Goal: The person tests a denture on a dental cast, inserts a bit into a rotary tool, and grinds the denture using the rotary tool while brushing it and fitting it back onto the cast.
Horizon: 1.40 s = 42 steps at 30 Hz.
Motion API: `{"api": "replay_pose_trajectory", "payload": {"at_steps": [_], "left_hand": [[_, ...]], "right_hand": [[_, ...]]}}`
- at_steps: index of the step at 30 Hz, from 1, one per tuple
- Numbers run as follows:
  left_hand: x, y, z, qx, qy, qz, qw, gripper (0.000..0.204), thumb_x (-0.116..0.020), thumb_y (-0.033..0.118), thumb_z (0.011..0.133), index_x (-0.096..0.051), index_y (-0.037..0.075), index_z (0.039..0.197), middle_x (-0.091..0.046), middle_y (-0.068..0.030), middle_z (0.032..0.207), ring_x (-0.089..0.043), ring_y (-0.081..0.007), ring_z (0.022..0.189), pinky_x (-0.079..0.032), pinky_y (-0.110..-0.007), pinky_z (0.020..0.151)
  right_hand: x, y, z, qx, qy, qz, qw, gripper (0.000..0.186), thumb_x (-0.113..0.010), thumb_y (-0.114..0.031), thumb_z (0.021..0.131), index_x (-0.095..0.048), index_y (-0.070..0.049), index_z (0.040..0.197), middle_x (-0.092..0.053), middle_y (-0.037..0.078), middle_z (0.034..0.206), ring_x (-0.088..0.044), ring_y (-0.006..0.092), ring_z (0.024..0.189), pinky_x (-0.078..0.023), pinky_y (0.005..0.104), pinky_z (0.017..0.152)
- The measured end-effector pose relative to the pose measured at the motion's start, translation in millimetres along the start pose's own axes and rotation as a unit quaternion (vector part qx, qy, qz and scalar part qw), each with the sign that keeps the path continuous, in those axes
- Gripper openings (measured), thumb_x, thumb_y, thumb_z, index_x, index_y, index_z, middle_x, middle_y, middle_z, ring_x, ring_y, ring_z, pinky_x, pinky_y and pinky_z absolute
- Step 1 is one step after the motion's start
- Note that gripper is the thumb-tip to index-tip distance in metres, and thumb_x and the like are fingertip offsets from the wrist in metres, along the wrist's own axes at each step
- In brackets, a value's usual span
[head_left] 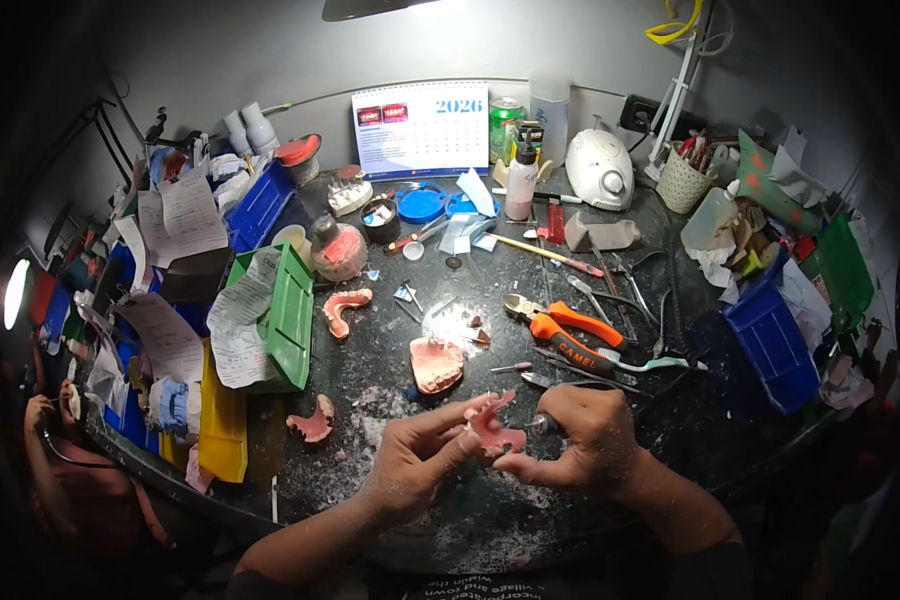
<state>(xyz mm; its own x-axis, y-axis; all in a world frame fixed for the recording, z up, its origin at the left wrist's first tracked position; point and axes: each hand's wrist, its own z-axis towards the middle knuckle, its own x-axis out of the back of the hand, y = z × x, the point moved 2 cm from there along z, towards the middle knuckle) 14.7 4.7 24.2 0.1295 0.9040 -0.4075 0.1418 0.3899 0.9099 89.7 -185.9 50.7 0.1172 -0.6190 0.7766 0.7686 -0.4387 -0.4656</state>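
Between the fingers and thumb of my left hand [422, 457] is a pink denture plate [494, 428], held up over the near part of the bench. My right hand [585, 436] is closed around a grey metal handpiece [542, 423], mostly hidden by the fingers. Its tip points at the denture plate, and whether they touch I cannot tell. The right thumb lies close against the plate's lower edge. Beyond the hands stands a pinkish dental cast [436, 364]. Another pink denture [312, 419] lies left of my left hand, and a horseshoe-shaped one [346, 312] farther back.
Orange-handled cutting pliers [570, 332] and several metal tools lie beyond my right hand. Green [290, 318], yellow [224, 425] and blue [770, 345] bins flank the dark, dust-strewn bench [370, 400]. A dropper bottle [521, 182] and a calendar [420, 130] stand at the back.
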Motion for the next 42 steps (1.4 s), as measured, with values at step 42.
{"api": "replay_pose_trajectory", "payload": {"at_steps": [42], "left_hand": [[8,-22,10,-0.071,0.021,-0.017,0.997,0.048,-0.066,-0.001,0.088,-0.051,-0.004,0.133,-0.062,-0.0185,0.122,-0.061,-0.0225,0.112,-0.052,-0.036,0.097]], "right_hand": [[-19,4,-4,-0.073,-0.037,-0.005,0.997,0.057,-0.082,-0.054,0.068,-0.056,-0.003,0.071,-0.049,0.005,0.055,-0.05,0.0153,0.047,-0.039,0.03,0.046]]}}
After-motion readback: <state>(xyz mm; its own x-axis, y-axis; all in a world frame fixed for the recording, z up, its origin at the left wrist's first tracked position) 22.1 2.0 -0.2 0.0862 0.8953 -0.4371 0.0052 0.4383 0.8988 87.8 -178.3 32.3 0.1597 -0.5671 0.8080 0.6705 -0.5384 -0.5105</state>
